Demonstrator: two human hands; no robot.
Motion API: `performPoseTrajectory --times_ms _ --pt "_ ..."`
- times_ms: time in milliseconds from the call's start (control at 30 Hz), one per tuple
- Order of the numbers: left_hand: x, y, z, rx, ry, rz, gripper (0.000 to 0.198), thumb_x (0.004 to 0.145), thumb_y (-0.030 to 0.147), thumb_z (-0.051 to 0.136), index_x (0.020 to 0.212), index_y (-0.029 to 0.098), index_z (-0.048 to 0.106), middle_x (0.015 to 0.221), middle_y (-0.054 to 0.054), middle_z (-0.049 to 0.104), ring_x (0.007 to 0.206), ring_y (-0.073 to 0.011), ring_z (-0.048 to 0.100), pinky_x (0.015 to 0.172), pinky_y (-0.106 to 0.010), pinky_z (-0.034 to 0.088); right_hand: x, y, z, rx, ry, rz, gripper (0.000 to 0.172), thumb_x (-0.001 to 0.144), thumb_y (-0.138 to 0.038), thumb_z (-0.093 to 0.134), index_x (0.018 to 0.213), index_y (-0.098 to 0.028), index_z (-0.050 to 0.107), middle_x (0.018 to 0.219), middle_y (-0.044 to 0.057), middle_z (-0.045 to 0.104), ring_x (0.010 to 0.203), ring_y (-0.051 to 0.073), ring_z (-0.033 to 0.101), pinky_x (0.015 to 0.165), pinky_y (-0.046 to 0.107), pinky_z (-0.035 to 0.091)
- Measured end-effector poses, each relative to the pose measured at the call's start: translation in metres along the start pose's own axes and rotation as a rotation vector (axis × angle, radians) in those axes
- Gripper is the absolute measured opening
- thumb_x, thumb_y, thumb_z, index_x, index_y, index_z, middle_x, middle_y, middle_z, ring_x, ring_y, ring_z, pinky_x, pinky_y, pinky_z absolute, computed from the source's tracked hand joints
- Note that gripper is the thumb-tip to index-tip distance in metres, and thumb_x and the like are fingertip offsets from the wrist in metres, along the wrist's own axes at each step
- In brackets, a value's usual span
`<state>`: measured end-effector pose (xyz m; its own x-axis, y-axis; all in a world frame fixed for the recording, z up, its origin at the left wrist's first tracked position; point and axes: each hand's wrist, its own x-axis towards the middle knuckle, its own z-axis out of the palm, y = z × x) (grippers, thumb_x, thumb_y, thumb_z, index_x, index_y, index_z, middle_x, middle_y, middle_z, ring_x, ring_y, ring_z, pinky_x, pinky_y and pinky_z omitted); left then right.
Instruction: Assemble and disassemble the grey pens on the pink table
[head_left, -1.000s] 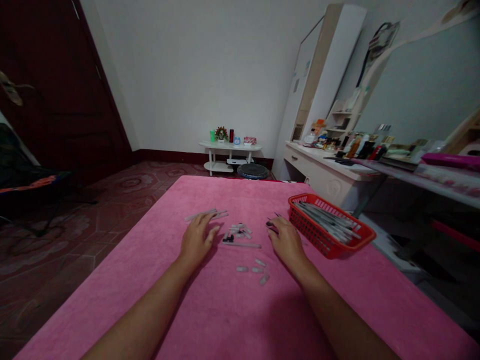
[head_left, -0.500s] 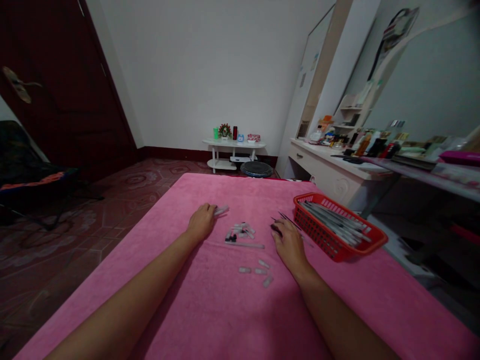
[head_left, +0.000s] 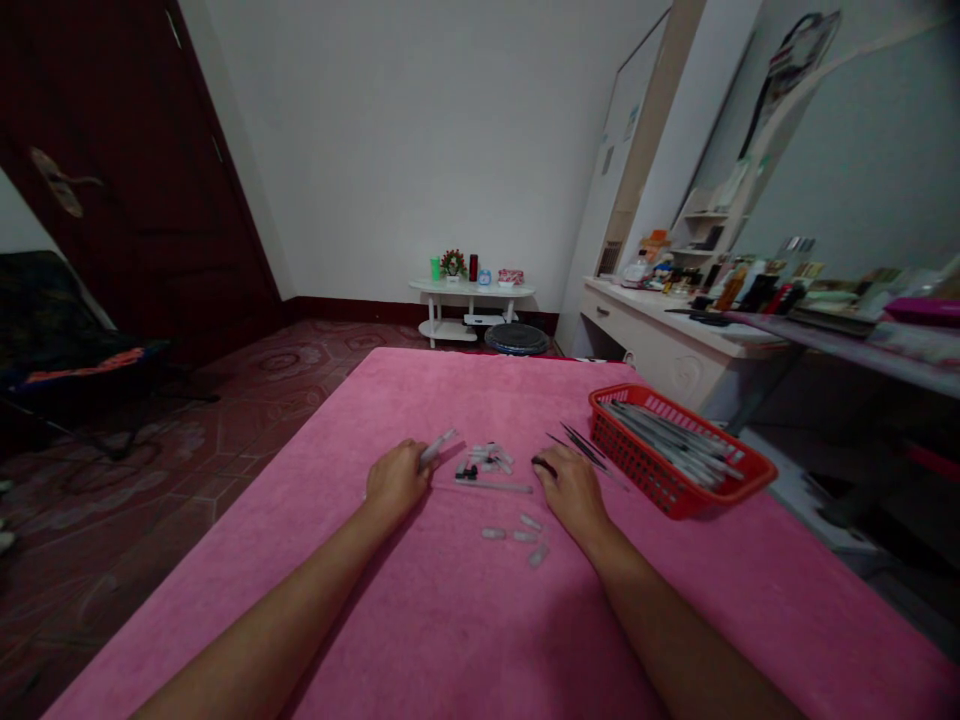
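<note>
My left hand [head_left: 396,481] is closed around a clear pen barrel [head_left: 438,447] that sticks out up and to the right. My right hand [head_left: 571,490] rests on the pink cloth [head_left: 450,620] with fingers curled over a small dark part [head_left: 543,464]. Between the hands lies a small heap of pen parts [head_left: 484,461] and one loose barrel [head_left: 495,487]. Three clear caps [head_left: 517,534] lie nearer to me. Thin dark refills [head_left: 581,448] lie beside the red basket [head_left: 679,494], which holds several pens.
A white dressing table [head_left: 660,345] crowded with bottles stands at the right, behind the basket. A low white side table [head_left: 472,300] stands by the far wall. A dark door [head_left: 112,200] and a folding chair [head_left: 67,360] are at the left.
My left hand closed on the clear barrels that lay at the far left and drew back toward me with one. The right hand stayed by the dark part. The camera shifted slightly.
</note>
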<state>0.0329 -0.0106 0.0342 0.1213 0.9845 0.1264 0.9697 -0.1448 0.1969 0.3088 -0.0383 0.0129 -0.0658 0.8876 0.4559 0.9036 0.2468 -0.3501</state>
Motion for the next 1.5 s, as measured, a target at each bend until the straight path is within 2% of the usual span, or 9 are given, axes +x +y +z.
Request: performPoseTrajectory --times_ms 167,500,633,767,900,1033,1300,1433,1500 --pt "0.026 0.005 0.003 0.022 0.0 0.03 0.025 0.087 0.045 0.049 0.097 0.025 0.06 0.101 -0.004 0.06 0.087 -0.0191 0.063 0.065 -0.025 0.042 0.011 -0.006 0.002 -0.118 -0.068 0.122 0.023 0.087 -0.026 0.052 0.105 -0.019 0.064 0.101 0.006 0.067 0.093 0.018 0.061 0.079 0.027 0.042" --pt "0.063 0.014 0.017 0.07 0.085 -0.024 0.034 0.092 0.044 0.037 0.11 0.02 0.055 0.108 -0.01 0.056 0.088 -0.0237 0.064 0.068 -0.032 0.047 0.048 -0.012 0.019 -0.346 -0.182 0.216 0.015 0.088 -0.026 0.051 0.096 -0.021 0.063 0.101 0.008 0.068 0.088 0.021 0.064 0.07 0.029 0.041" --pt "0.062 0.014 0.012 0.04 0.114 -0.023 0.033 0.093 0.042 0.037 0.109 0.021 0.057 0.11 -0.01 0.057 0.09 -0.0225 0.063 0.071 -0.031 0.046 0.047 -0.014 0.02 -0.368 -0.142 0.25 0.019 0.088 -0.024 0.049 0.099 -0.017 0.063 0.1 0.013 0.066 0.09 0.023 0.062 0.074 0.031 0.042" --pt "0.056 0.014 0.008 -0.109 0.109 0.157 0.023 0.088 0.028 0.047 0.104 0.027 0.063 0.109 -0.003 0.064 0.1 -0.0183 0.06 0.081 -0.026 0.045 0.051 -0.012 0.022 -0.257 -0.073 0.036 0.027 0.088 -0.02 0.046 0.109 -0.019 0.062 0.115 0.012 0.061 0.109 0.024 0.054 0.091 0.035 0.039" --pt "0.057 0.015 0.01 -0.137 0.063 0.206 0.031 0.081 0.02 0.053 0.105 0.035 0.065 0.106 0.003 0.069 0.104 -0.0188 0.059 0.085 -0.027 0.046 0.07 -0.003 0.032 -0.093 -0.278 -0.153 0.04 0.093 -0.021 0.035 0.13 -0.021 0.052 0.138 0.007 0.05 0.127 0.019 0.042 0.104 0.035 0.03" --pt "0.062 0.012 0.017 -0.128 0.083 0.167 0.041 0.082 0.023 0.052 0.12 0.036 0.058 0.125 0.003 0.062 0.11 -0.0198 0.058 0.09 -0.031 0.046 0.096 0.006 0.045 -0.134 -0.476 -0.076 0.045 0.098 -0.032 0.027 0.141 -0.027 0.04 0.151 0.003 0.031 0.138 0.021 0.027 0.108 0.043 0.026" --pt "0.057 0.009 0.017 -0.134 0.085 0.175 0.044 0.081 0.02 0.052 0.123 0.032 0.058 0.132 0.003 0.056 0.116 -0.0191 0.055 0.096 -0.031 0.044 0.139 0.013 0.062 -0.232 -0.472 0.127 0.048 0.098 -0.039 0.024 0.145 -0.029 0.029 0.154 0.011 0.02 0.14 0.03 0.019 0.101 0.063 0.022" --pt "0.055 0.013 0.013 -0.122 0.081 0.147 0.041 0.079 0.018 0.053 0.118 0.031 0.061 0.127 0.001 0.06 0.11 -0.019 0.058 0.093 -0.031 0.046 0.135 0.008 0.06 -0.244 -0.519 0.152 0.062 0.092 -0.056 0.031 0.146 -0.024 0.027 0.154 0.016 0.017 0.139 0.035 0.017 0.1 0.064 0.022" --pt "0.055 0.013 0.013 -0.123 0.08 0.14 0.042 0.078 0.017 0.054 0.117 0.03 0.061 0.126 0.001 0.06 0.109 -0.0189 0.058 0.092 -0.03 0.046 0.122 0.007 0.06 -0.243 -0.508 0.08 0.068 0.091 -0.059 0.033 0.147 -0.022 0.024 0.155 0.017 0.013 0.14 0.035 0.016 0.102 0.061 0.022"
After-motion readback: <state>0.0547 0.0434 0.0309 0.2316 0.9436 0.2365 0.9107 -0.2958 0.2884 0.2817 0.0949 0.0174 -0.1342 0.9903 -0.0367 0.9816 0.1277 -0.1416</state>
